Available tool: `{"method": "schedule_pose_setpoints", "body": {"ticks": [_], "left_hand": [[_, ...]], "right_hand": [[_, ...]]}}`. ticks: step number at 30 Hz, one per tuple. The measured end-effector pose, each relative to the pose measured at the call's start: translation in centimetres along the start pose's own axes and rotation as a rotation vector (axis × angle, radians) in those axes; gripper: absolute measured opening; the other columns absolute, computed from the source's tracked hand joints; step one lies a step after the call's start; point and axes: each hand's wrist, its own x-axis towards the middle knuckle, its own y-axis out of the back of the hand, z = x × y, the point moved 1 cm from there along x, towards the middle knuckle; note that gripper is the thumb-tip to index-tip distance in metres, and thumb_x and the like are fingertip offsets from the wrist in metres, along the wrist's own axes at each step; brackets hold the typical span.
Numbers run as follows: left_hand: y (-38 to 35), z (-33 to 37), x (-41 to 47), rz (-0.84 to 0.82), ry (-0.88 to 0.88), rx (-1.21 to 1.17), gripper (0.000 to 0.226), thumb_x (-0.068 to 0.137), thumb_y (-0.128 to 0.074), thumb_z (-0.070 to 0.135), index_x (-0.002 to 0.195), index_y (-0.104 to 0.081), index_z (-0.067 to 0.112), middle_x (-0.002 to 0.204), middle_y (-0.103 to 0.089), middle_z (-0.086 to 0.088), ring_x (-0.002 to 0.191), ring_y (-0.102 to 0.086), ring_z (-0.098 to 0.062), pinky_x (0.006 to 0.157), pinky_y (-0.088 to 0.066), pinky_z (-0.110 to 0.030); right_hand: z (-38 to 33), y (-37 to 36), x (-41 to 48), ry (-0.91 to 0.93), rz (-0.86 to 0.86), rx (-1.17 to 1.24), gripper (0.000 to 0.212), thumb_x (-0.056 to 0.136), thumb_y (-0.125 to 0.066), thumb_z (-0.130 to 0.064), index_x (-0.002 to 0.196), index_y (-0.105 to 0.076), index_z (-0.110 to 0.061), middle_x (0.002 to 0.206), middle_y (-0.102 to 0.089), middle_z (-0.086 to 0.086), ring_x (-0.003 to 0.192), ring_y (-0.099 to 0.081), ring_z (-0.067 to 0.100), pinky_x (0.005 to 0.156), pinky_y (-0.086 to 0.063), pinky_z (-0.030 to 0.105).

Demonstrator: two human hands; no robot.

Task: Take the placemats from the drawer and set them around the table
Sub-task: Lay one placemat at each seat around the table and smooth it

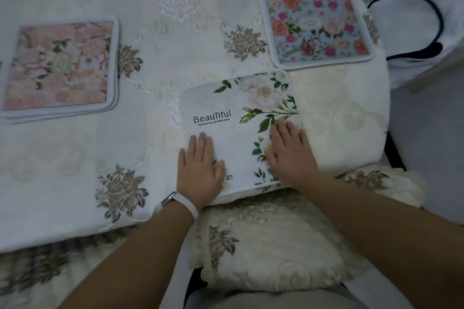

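Observation:
A white placemat [238,113] printed with "Beautiful" and pale roses lies at the near edge of the round table [75,170]. My left hand [200,168] rests flat on its near left part, fingers spread. My right hand [288,155] lies flat on its near right part. Neither hand grips anything. A blue floral placemat [316,25] sits at the right edge of the table. On the left is a small stack of placemats [60,65], a pink floral one on top.
The table wears a white embroidered cloth with brown flower motifs. A cushioned chair seat [271,246] stands under the near edge, right in front of me. A white bag with a dark handle [414,32] sits at the far right, beyond the table.

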Motion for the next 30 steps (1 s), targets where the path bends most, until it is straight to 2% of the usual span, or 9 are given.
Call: {"method": "schedule_pose_setpoints", "body": {"ticks": [4,7,11,13,17,23,26,28,30], "left_hand": [[-0.4,3.2,0.9,-0.035,-0.181,0.038,0.065,0.096,-0.026,0.047,0.152,-0.028,0.014,0.161,-0.02,-0.01,0.149,-0.013,-0.028,0.117,-0.014,-0.055],[-1.0,3.7,1.1,-0.043,-0.223,0.068,0.064,0.097,-0.019,0.045,0.154,-0.02,0.017,0.163,-0.013,-0.006,0.15,-0.006,-0.025,0.119,-0.006,-0.049],[-1.2,2.7,0.7,-0.041,-0.257,0.091,0.065,0.098,-0.024,0.049,0.155,-0.018,0.019,0.163,-0.013,-0.004,0.15,-0.007,-0.023,0.119,-0.008,-0.049],[-1.0,2.1,0.2,-0.059,-0.261,0.102,0.067,0.097,-0.025,0.053,0.156,-0.015,0.022,0.164,-0.009,-0.002,0.15,-0.005,-0.021,0.12,-0.008,-0.048],[-0.7,0.1,-1.1,-0.04,-0.232,0.095,0.07,0.096,-0.028,0.057,0.156,-0.014,0.023,0.164,-0.005,0.0,0.15,-0.001,-0.019,0.119,-0.004,-0.045],[0.0,-4.1,-2.6,-0.049,-0.145,0.085,0.071,0.096,-0.017,0.062,0.156,-0.006,0.026,0.164,0.003,0.004,0.15,0.007,-0.017,0.119,0.001,-0.043],[1.0,-6.2,-3.8,-0.051,-0.022,0.037,0.07,0.097,-0.021,0.061,0.156,-0.012,0.025,0.164,-0.003,0.001,0.15,0.003,-0.018,0.12,-0.003,-0.044],[2.1,-7.0,-4.6,-0.019,0.058,-0.02,0.07,0.094,-0.026,0.055,0.152,-0.03,0.015,0.16,-0.023,-0.008,0.148,-0.018,-0.026,0.118,-0.016,-0.047],[3.2,-7.4,-5.4,0.031,0.135,-0.11,0.072,0.09,-0.03,0.051,0.145,-0.041,0.006,0.15,-0.042,-0.016,0.138,-0.038,-0.032,0.113,-0.03,-0.046]], "right_hand": [[-3.5,-1.3,-0.7,0.242,-0.024,-0.054,0.064,0.1,-0.018,-0.049,0.155,-0.02,-0.016,0.163,-0.012,0.008,0.15,-0.011,0.029,0.121,-0.01,0.049],[-3.9,-1.9,-0.5,0.255,-0.004,-0.054,0.061,0.101,-0.021,-0.046,0.155,-0.023,-0.018,0.163,-0.015,0.005,0.15,-0.013,0.026,0.121,-0.011,0.049],[-3.4,-1.9,-0.3,0.281,-0.008,-0.08,0.063,0.1,-0.021,-0.05,0.156,-0.018,-0.021,0.164,-0.008,0.002,0.151,-0.006,0.023,0.121,-0.006,0.046],[-2.8,-1.7,-0.3,0.266,-0.019,-0.101,0.064,0.099,-0.019,-0.053,0.156,-0.012,-0.025,0.164,-0.002,0.001,0.151,-0.001,0.022,0.121,-0.002,0.045],[1.4,-0.8,-0.1,0.106,-0.03,-0.089,0.064,0.097,-0.009,-0.056,0.153,0.01,-0.031,0.162,0.017,-0.001,0.149,0.016,0.019,0.121,0.007,0.043],[6.9,0.7,-0.2,0.076,-0.079,-0.14,0.065,0.097,-0.005,-0.061,0.152,0.018,-0.033,0.159,0.025,-0.001,0.149,0.016,0.021,0.121,0.002,0.041],[6.6,1.9,-0.5,0.049,-0.098,-0.097,0.064,0.101,-0.014,-0.052,0.156,0.004,-0.026,0.163,0.015,0.003,0.15,0.009,0.024,0.121,-0.003,0.041],[5.4,2.7,-0.6,0.071,-0.049,-0.087,0.062,0.1,-0.021,-0.045,0.154,-0.021,-0.015,0.164,-0.009,0.011,0.15,-0.007,0.029,0.121,-0.014,0.044],[3.9,3.4,-0.6,0.139,0.008,-0.074,0.058,0.095,-0.031,-0.041,0.141,-0.043,-0.008,0.155,-0.032,0.018,0.145,-0.025,0.034,0.117,-0.027,0.047]]}}
